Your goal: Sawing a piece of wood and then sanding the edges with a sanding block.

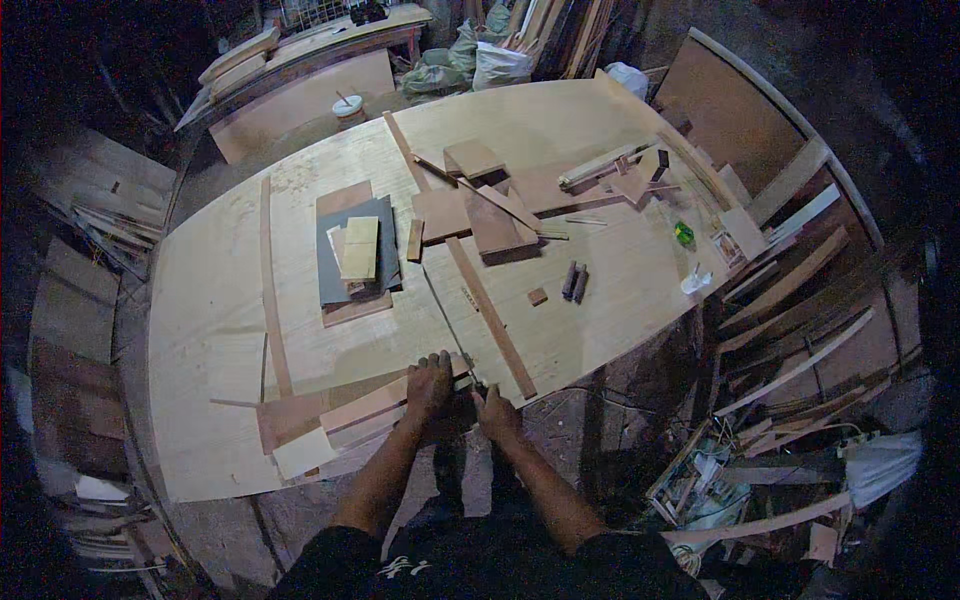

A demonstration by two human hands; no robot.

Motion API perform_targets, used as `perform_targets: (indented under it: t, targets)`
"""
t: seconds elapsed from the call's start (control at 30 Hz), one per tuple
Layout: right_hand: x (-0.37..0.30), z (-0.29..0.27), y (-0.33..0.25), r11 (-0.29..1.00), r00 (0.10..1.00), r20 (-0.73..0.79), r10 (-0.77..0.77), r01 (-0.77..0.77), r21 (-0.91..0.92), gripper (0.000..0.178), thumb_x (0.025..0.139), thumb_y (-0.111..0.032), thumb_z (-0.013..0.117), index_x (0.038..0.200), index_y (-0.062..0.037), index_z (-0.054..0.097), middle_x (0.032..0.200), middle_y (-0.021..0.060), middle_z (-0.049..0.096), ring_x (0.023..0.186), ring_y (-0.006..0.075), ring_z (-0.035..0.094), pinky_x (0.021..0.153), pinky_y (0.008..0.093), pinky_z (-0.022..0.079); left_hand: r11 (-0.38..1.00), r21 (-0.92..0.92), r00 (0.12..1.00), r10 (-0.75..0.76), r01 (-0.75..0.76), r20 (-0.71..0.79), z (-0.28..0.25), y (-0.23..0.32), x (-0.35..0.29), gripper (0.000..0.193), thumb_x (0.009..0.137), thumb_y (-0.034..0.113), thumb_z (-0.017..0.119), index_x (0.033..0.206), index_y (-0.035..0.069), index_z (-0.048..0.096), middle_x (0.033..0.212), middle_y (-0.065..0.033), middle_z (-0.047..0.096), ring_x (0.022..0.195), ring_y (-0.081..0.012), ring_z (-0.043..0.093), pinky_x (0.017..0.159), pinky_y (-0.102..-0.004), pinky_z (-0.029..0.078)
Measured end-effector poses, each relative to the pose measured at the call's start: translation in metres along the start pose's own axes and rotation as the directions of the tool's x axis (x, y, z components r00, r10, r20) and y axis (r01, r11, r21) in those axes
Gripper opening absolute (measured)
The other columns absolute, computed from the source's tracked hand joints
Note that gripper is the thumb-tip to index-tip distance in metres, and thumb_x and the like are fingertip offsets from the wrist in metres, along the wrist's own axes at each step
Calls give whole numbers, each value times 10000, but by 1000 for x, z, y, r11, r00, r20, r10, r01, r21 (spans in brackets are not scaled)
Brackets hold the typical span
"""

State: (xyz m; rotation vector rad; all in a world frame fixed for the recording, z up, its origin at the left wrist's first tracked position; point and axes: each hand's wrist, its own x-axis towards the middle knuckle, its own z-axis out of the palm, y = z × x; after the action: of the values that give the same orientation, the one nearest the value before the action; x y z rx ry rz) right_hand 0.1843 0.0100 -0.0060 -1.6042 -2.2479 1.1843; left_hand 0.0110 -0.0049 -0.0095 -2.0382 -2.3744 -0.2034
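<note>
At the near edge of the large pale work table (330, 250), my left hand (430, 384) is closed over the right end of a light wooden board (372, 402), pressing it down. My right hand (497, 412) grips the handle of a hand saw (447, 315), just right of the board's end. Its long thin blade, seen nearly edge-on, points away from me over the table. Whether the teeth touch the wood is too small to tell. Beneath the board lie a wider reddish board (285, 415) and a pale offcut (303, 455).
Mid-table lie a dark sheet with a yellowish block (360, 250), several brown wood blocks (500, 222), long brown strips (490, 318) and two dark cylinders (574, 282). A green object (684, 235) sits at the right. Boards and scrap wood (790, 270) crowd the right side.
</note>
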Motion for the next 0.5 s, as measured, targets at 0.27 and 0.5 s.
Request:
perform_targets:
  t: [0.27, 0.5]
  targets:
    - [2, 1, 3, 999, 998, 48, 32, -32, -3, 420, 967, -333, 468, 1077, 66, 400, 766, 293, 613, 749, 460, 623, 591, 515, 491, 998, 29, 994, 50, -47, -96, 12, -6, -2, 314, 857, 196, 505, 1116, 21, 527, 930, -137, 583, 848, -300, 596, 710, -452, 451]
    - [-22, 14, 14, 997, 997, -10, -78, 78, 6, 391, 959, -314, 476, 1081, 51, 408, 779, 290, 613, 729, 455, 623, 582, 515, 494, 999, -9, 991, 33, -34, -130, 5, -7, -8, 317, 847, 194, 502, 1108, 15, 523, 917, -132, 580, 842, -290, 595, 693, -443, 452]
